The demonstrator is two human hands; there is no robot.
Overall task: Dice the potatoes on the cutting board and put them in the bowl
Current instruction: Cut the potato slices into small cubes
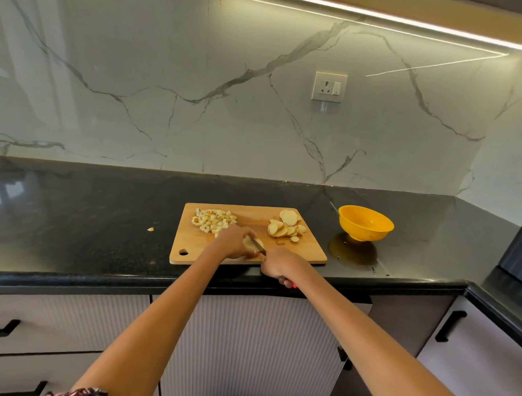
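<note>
The left hand (236, 241) holds a potato slice (253, 243) down on the cutting board (193, 243). The right hand (281, 265) grips the knife (257, 245), its blade on the slice. Diced pieces (213, 220) lie behind the left hand, more slices (287, 227) to the right. The yellow bowl (365, 223) sits beside the board on the black counter (90, 221). 1 stray bit (150, 229) lies left of the board.

Right of the fingers (248, 237) sits a yellow bowl (365, 223); tan cutting board (193, 243), black speckled table (90, 221), grey-veined white wall (198, 92).
</note>
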